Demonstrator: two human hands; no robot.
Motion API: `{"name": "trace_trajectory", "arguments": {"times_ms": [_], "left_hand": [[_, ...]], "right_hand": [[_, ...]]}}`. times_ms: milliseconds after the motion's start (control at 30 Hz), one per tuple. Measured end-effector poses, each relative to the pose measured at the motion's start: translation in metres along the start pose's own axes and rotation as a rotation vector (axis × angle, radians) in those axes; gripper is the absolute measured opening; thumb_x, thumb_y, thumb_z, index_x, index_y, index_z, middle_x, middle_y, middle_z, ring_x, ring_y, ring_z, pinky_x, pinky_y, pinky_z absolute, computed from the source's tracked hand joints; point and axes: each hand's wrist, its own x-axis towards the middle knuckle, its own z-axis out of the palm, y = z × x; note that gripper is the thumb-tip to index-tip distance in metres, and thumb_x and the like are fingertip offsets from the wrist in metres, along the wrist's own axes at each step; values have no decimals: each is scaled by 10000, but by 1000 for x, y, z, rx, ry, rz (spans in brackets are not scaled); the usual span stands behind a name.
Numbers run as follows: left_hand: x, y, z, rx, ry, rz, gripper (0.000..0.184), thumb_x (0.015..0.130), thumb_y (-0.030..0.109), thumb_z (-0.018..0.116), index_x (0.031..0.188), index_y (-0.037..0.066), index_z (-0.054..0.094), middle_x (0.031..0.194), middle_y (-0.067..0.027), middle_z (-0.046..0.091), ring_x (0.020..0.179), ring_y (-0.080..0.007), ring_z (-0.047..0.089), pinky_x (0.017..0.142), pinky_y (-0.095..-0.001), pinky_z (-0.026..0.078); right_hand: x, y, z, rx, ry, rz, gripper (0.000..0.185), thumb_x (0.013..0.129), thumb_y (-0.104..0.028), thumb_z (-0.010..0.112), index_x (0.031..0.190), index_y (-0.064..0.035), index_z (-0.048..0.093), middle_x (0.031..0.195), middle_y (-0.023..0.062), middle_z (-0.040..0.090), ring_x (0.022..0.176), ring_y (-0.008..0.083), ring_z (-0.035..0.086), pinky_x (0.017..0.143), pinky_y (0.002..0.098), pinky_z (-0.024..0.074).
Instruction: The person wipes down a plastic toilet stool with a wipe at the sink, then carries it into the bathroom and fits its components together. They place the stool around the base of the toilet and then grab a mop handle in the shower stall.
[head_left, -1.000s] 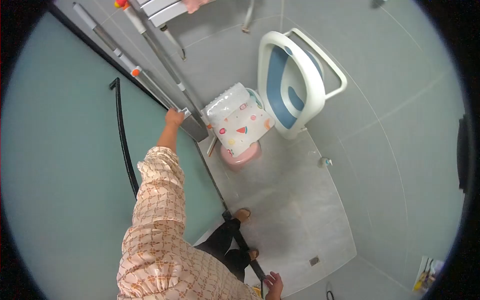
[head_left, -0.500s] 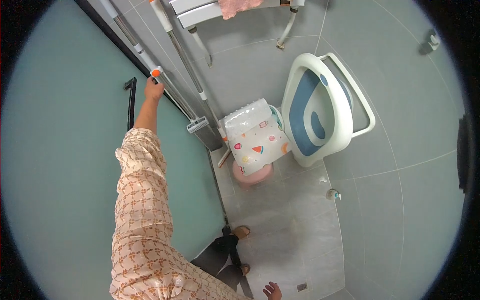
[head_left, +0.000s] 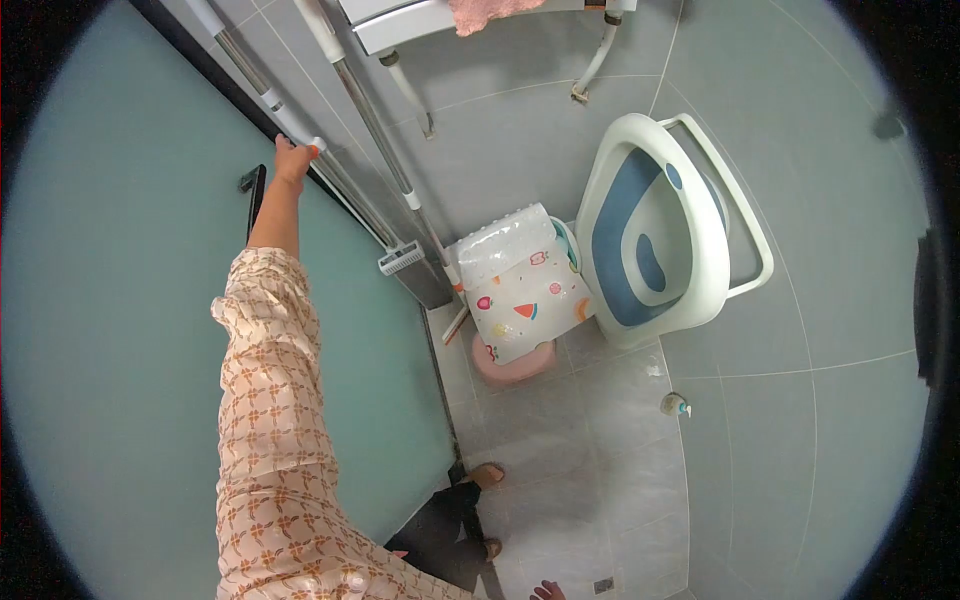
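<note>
My left hand (head_left: 294, 160) reaches out to the flat mop (head_left: 347, 188), which leans along the black edge of the frosted glass door (head_left: 130, 300). Its fingers close around the pole at the white and orange collar, close against the door edge. The mop's grey and white head (head_left: 402, 259) is down near the floor. At the bottom edge of the view, my right hand (head_left: 547, 591) shows only in part, its fingers apart and holding nothing. A second long-handled tool (head_left: 375, 120) with a white and steel pole stands just right of the mop.
A pink stool (head_left: 515, 365) sits under a fruit-print mat (head_left: 530, 305). Beside it, a white and blue folding basin (head_left: 615, 255) leans against the wall. A pump bottle (head_left: 674, 404) and a drain (head_left: 603, 585) are on the floor. A white shelf (head_left: 410, 30) carries a pink cloth (head_left: 490, 12).
My left hand has moved up and left along the pole to the orange collar and now partly covers it. My right hand has dropped lower at the bottom edge. The view has shifted slightly.
</note>
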Motion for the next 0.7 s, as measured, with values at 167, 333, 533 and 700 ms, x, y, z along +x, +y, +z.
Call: {"name": "trace_trajectory", "arguments": {"times_ms": [167,333,533,700], "left_hand": [[22,-12,-1,-41,29,51,906,721,35,593,1440,-41,47,1483,-221,223,1366,-305,258,1095,-342,205],[40,-18,-4,-134,-144,63,849,752,17,573,1430,-36,65,1383,-200,345,1265,-273,374,1057,-343,266],[60,-39,4,-147,-23,73,766,739,115,707,1323,-22,230,1267,-163,438,1174,-261,440,1009,-354,325],[54,-27,11,-196,8,113,833,706,257,795,1317,-23,302,1202,-138,505,1095,-230,510,924,-348,404]], "right_hand": [[-4,-7,5,251,53,112,406,943,-277,474,1220,16,520,1188,143,573,1027,284,568,816,403,508],[31,43,3,-80,6,-88,393,944,-273,470,1196,21,530,1186,145,574,1018,284,574,802,406,509],[27,41,-4,28,-10,-53,400,946,-282,468,1197,22,532,1200,146,567,1050,287,560,820,412,504],[8,0,5,236,89,103,416,953,-291,451,1242,2,512,1217,150,557,1063,298,553,845,430,497]]}}
